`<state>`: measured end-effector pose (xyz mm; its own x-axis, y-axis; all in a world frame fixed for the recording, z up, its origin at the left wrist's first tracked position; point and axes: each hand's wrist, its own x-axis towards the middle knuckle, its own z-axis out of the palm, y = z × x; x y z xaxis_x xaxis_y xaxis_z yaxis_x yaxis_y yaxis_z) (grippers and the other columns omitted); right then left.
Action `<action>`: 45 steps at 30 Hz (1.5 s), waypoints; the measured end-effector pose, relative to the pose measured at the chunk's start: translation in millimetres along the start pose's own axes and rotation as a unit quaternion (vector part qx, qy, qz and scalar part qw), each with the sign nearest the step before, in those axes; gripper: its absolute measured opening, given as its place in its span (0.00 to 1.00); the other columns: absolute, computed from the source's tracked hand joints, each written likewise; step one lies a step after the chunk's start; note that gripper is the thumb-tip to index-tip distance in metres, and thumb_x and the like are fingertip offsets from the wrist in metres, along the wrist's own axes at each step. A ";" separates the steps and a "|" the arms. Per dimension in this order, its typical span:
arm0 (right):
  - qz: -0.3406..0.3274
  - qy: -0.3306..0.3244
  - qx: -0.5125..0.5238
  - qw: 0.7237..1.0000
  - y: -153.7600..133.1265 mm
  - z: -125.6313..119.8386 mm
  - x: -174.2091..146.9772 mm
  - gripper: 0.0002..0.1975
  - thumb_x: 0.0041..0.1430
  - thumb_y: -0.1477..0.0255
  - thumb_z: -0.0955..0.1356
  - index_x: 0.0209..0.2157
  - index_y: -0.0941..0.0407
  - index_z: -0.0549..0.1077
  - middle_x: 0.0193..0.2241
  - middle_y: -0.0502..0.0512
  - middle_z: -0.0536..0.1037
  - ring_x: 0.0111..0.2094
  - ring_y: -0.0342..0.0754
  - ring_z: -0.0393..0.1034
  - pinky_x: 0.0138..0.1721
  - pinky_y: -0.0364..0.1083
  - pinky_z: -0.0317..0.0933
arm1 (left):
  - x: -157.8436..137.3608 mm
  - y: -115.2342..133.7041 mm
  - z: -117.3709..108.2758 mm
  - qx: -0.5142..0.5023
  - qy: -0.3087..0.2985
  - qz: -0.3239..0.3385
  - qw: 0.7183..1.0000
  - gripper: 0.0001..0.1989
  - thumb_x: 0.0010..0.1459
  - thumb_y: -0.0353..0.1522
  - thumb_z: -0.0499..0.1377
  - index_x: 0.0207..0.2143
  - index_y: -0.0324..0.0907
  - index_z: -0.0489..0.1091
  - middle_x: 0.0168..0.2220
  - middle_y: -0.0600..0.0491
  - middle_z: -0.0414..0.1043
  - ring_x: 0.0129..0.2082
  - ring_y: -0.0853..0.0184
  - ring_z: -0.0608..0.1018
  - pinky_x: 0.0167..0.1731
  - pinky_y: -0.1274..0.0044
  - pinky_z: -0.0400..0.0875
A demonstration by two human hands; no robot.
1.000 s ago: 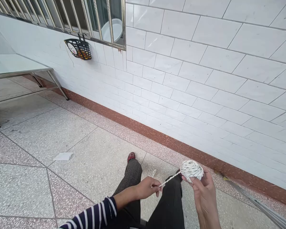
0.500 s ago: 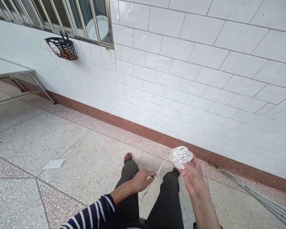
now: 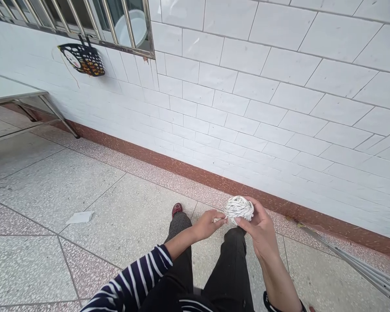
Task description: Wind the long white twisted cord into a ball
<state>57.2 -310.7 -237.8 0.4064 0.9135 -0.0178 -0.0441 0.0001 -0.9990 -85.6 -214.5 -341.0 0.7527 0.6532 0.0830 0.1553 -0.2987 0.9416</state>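
A ball of white rope with dark flecks rests in my right hand, its thumb and fingers curled round the right side. Close against the ball's left side is my left hand, pinching a strand of the same rope between thumb and fingers. Only a short bit of that strand shows at the fingertips. Both hands are held above my legs, over the floor. The part of the ball facing my right palm is hidden.
A white tiled wall rises ahead from a red-brown skirting. A black basket hangs from the window bars at upper left. A metal-legged table stands at left. White paper lies on the floor; metal poles lean at right.
My left hand has moved up and right to the rope ball, and the stretched strand between them has shortened. The ball has shifted slightly left, with my right thumb now across its front.
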 end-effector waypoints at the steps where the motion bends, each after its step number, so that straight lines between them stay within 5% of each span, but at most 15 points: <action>1: -0.023 0.015 -0.046 0.999 0.4 -3.9 3.0 0.32 0.43 0.64 0.77 0.51 0.53 0.70 0.47 0.58 0.75 0.47 0.57 0.70 0.45 0.52 0.67 | -3.8 -3.8 0.2 0.010 -0.008 -0.023 1.000 0.13 0.64 0.34 0.54 0.34 0.37 0.77 0.34 0.53 0.77 0.37 0.66 0.75 0.41 0.78 0.67; 6: -0.140 0.147 -0.282 0.938 9.9 -17.7 25.4 0.29 0.45 0.61 0.75 0.48 0.55 0.71 0.46 0.60 0.72 0.45 0.57 0.68 0.43 0.53 0.65 | -26.9 -13.6 -1.2 0.098 -0.051 -0.067 0.992 0.14 0.63 0.31 0.54 0.26 0.38 0.73 0.27 0.56 0.74 0.31 0.70 0.75 0.34 0.82 0.64; 10: -0.151 0.166 -0.326 0.918 40.3 -20.0 34.0 0.26 0.47 0.56 0.72 0.45 0.56 0.72 0.46 0.63 0.70 0.47 0.60 0.66 0.38 0.52 0.64 | -47.6 -5.2 1.1 0.203 -0.097 0.041 0.973 0.10 0.63 0.30 0.56 0.28 0.41 0.72 0.24 0.57 0.73 0.27 0.71 0.74 0.46 0.77 0.65; 15: -0.057 0.066 -0.322 0.943 118.2 -22.2 5.3 0.21 0.42 0.66 0.73 0.41 0.54 0.75 0.44 0.59 0.73 0.47 0.62 0.69 0.45 0.54 0.65 | -53.4 6.3 3.2 0.312 -0.073 0.156 0.934 0.08 0.64 0.29 0.55 0.35 0.43 0.73 0.25 0.56 0.73 0.29 0.68 0.75 0.58 0.69 0.59; 18: 0.053 -0.035 -0.186 0.981 158.4 -24.6 -20.5 0.27 0.37 0.68 0.76 0.44 0.56 0.76 0.45 0.61 0.77 0.47 0.63 0.73 0.48 0.55 0.67 | -44.6 3.6 1.7 0.364 -0.049 0.190 0.910 0.08 0.64 0.28 0.54 0.35 0.43 0.73 0.27 0.54 0.73 0.32 0.67 0.75 0.59 0.67 0.57; 21: 0.116 -0.145 -0.039 0.982 178.5 -26.4 -38.6 0.33 0.35 0.64 0.79 0.47 0.56 0.77 0.45 0.61 0.80 0.48 0.64 0.74 0.50 0.55 0.67 | -37.1 -5.7 1.6 0.369 -0.050 0.201 0.906 0.08 0.64 0.28 0.54 0.35 0.43 0.73 0.28 0.54 0.73 0.33 0.68 0.75 0.59 0.69 0.57; 26: 0.117 -0.130 0.026 0.984 190.0 -26.2 -49.7 0.36 0.32 0.56 0.80 0.47 0.54 0.78 0.44 0.61 0.81 0.49 0.64 0.74 0.54 0.56 0.64 | -36.8 -10.9 2.9 0.375 -0.048 0.211 0.901 0.08 0.65 0.28 0.54 0.35 0.43 0.72 0.27 0.55 0.73 0.32 0.69 0.75 0.58 0.71 0.59; 32: 0.162 -0.020 -0.020 0.986 202.3 -33.3 -41.3 0.36 0.26 0.57 0.79 0.42 0.57 0.76 0.38 0.61 0.81 0.41 0.65 0.75 0.33 0.55 0.71 | -52.7 22.0 0.0 0.431 -0.073 0.285 0.853 0.05 0.60 0.25 0.56 0.36 0.41 0.70 0.27 0.55 0.71 0.30 0.68 0.73 0.62 0.69 0.55; 36: 0.167 0.024 -0.060 0.984 195.4 -39.8 -28.7 0.33 0.30 0.56 0.78 0.41 0.56 0.75 0.35 0.62 0.81 0.37 0.65 0.75 0.29 0.54 0.70 | -66.4 39.1 2.8 0.447 -0.079 0.296 0.840 0.04 0.62 0.26 0.55 0.35 0.41 0.69 0.26 0.55 0.71 0.29 0.68 0.72 0.62 0.70 0.55; 41: 0.137 -0.044 -0.121 0.982 174.9 -29.7 -28.3 0.27 0.29 0.66 0.78 0.38 0.56 0.79 0.34 0.59 0.82 0.40 0.64 0.76 0.43 0.54 0.69 | -59.9 37.2 4.6 0.424 -0.093 0.313 0.845 0.04 0.63 0.27 0.56 0.36 0.41 0.70 0.28 0.55 0.72 0.32 0.68 0.74 0.63 0.71 0.51; 45: 0.177 -0.140 0.027 0.974 157.0 -8.9 -50.7 0.29 0.29 0.62 0.80 0.38 0.57 0.79 0.35 0.59 0.82 0.44 0.64 0.75 0.49 0.55 0.66 | -34.6 14.7 -1.3 0.387 -0.054 0.250 0.886 0.06 0.64 0.28 0.56 0.37 0.43 0.73 0.29 0.55 0.75 0.31 0.70 0.75 0.61 0.72 0.54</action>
<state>37.8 -360.6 -394.2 0.0934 0.9354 -0.3409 -0.1876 -0.3198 -0.9287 -110.2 -240.5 -329.6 0.9017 0.2460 0.3557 0.1455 -0.9471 0.2861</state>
